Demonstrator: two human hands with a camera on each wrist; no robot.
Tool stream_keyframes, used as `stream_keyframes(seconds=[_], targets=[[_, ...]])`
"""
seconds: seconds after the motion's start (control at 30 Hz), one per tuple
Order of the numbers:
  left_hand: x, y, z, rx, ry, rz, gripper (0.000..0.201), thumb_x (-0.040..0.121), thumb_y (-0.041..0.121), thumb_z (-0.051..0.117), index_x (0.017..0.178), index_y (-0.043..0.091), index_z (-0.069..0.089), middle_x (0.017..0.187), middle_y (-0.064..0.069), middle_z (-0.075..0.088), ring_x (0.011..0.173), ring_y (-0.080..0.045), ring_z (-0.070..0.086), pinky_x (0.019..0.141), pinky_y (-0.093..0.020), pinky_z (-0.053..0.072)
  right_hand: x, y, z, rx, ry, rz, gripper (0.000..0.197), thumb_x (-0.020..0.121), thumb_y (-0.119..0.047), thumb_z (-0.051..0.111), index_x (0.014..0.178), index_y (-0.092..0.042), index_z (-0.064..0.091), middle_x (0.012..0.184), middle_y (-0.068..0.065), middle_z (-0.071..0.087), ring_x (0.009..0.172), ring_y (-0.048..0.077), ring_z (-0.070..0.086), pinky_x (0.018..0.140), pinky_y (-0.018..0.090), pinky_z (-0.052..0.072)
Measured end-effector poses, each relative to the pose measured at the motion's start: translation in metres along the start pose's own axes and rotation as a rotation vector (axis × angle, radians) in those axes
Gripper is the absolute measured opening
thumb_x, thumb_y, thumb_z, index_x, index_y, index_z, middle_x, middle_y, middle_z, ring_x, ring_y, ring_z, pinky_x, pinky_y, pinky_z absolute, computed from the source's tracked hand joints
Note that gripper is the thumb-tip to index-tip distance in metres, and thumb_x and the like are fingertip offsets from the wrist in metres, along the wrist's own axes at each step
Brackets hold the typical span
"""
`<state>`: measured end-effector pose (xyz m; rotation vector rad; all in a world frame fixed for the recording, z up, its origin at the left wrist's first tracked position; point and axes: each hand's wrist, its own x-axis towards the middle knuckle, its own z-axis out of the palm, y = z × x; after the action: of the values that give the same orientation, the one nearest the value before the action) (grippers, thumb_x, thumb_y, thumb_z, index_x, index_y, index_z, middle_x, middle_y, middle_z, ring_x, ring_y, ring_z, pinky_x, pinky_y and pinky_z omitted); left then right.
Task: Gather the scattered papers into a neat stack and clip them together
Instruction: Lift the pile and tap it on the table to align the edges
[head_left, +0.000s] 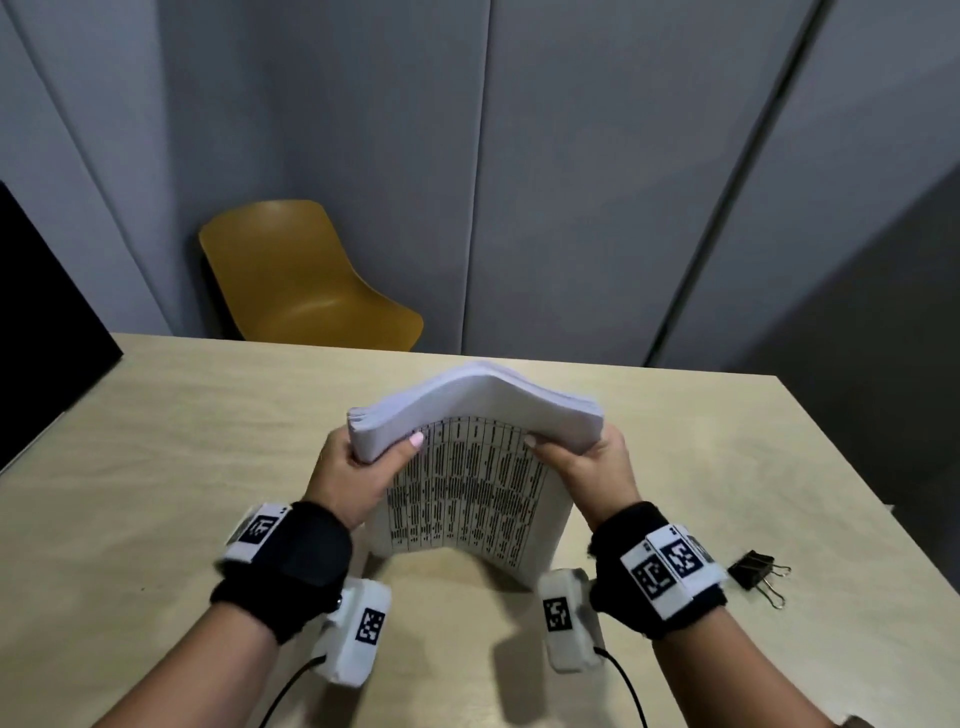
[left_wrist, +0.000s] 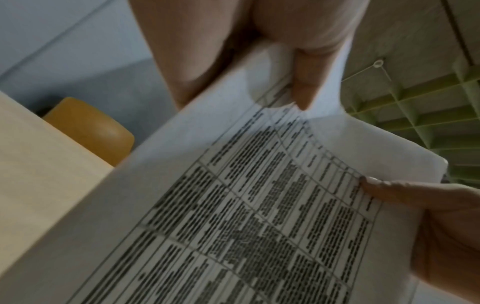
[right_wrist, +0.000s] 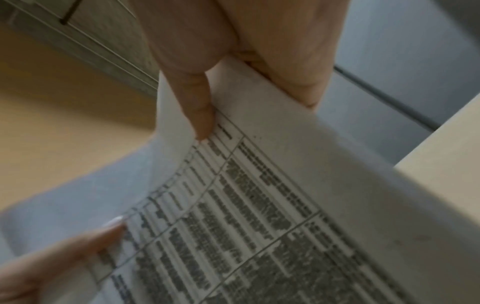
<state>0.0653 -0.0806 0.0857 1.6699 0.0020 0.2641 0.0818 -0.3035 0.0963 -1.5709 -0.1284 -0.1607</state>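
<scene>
Paper stack (head_left: 467, 483) held on edge above the middle of the table (head_left: 156, 467), lower edge resting on it, upper part bowed away from the person, printed table facing them. Left hand (head_left: 358, 467) and right hand (head_left: 587, 462) each grip an upper corner, thumbs on the print. Binder clip (head_left: 753, 569) lies near the table's right edge. Mustard chair (head_left: 306, 280) stands beyond the far edge, before grey wall panels (head_left: 597, 182).

Light wooden table (head_left: 156, 467) (pale grain), black binder clip (head_left: 751, 569) on its right side.
</scene>
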Motion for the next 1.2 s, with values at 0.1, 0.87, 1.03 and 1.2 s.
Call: stream_keyframes(seconds=[0.1,0.87,1.03,1.2], targets=[[0.002,0.008,0.001,0.024,0.063,0.029,0.017,0.078,0.015,0.073,0.073,0.027,0.062,0.060,0.026,0.068,0.062,0.009,0.062,0.058,-0.007,0.048,-0.001,-0.003,0.002,0.067,0.026,-0.097,0.037,0.074,0.018,0.063,0.079,-0.018,0.066,0.065,-0.020,0.071,0.066,-0.005,0.064,0.066,0.014,0.052],[-0.016,-0.034,0.000,0.005,-0.020,-0.157,0.038,0.075,-0.002,0.070,0.068,0.035,0.068,0.059,0.033,0.065,0.064,0.019,0.061,0.061,0.000,0.046,-0.027,0.059,0.001,-0.073,0.053,0.117,0.034,0.072,0.014,0.068,0.071,-0.020,0.065,0.060,-0.017,0.070,0.059,-0.003,0.062,0.060,0.017,0.053],[-0.021,-0.045,0.004,0.045,-0.026,-0.182,0.033,0.077,-0.003,0.068,0.078,0.029,0.061,0.054,0.036,0.061,0.061,0.022,0.059,0.058,0.004,0.042,-0.034,0.072,0.001,-0.117,0.030,0.193,0.035,0.070,0.011,0.071,0.071,-0.024,0.064,0.059,-0.015,0.069,0.059,-0.007,0.062,0.062,0.018,0.053],[-0.023,-0.056,0.006,0.156,0.011,-0.251,0.010,0.078,0.007,0.070,0.084,0.014,0.068,0.077,0.006,0.070,0.078,-0.013,0.065,0.076,-0.019,0.046,-0.045,0.095,-0.007,-0.327,-0.014,0.307,0.027,0.070,-0.007,0.072,0.072,-0.033,0.064,0.077,-0.003,0.071,0.074,0.008,0.067,0.075,0.035,0.056]])
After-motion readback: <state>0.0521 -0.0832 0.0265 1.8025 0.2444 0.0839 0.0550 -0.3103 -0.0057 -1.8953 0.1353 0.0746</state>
